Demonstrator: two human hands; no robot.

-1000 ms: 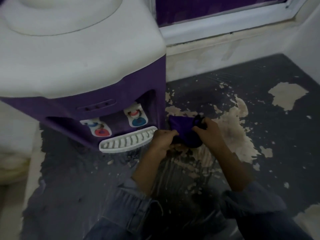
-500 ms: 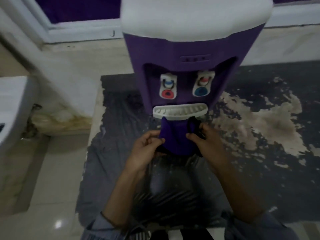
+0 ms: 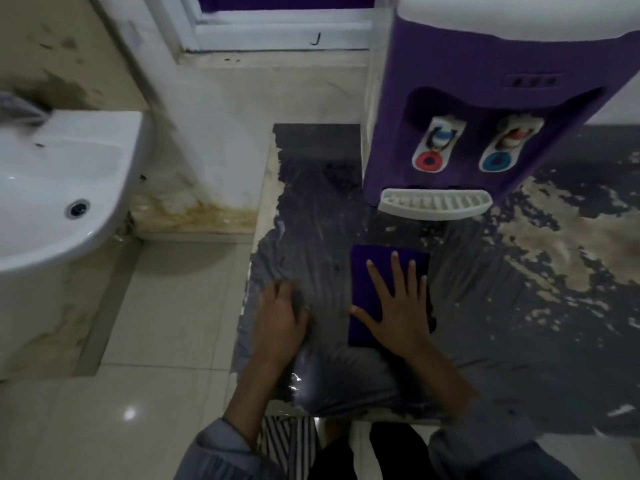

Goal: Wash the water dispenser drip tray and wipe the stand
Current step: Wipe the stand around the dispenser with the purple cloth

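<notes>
The white slotted drip tray [image 3: 434, 204] sits seated at the foot of the purple water dispenser [image 3: 485, 109], on the dark, peeling stand top [image 3: 519, 306]. Just in front, the right hand [image 3: 398, 306] presses flat, fingers spread, on a folded purple cloth [image 3: 367, 271]. The left hand [image 3: 280, 317] rests beside it, fingers blurred, loosely curled, empty. A white sink [image 3: 59, 188] stands left.
</notes>
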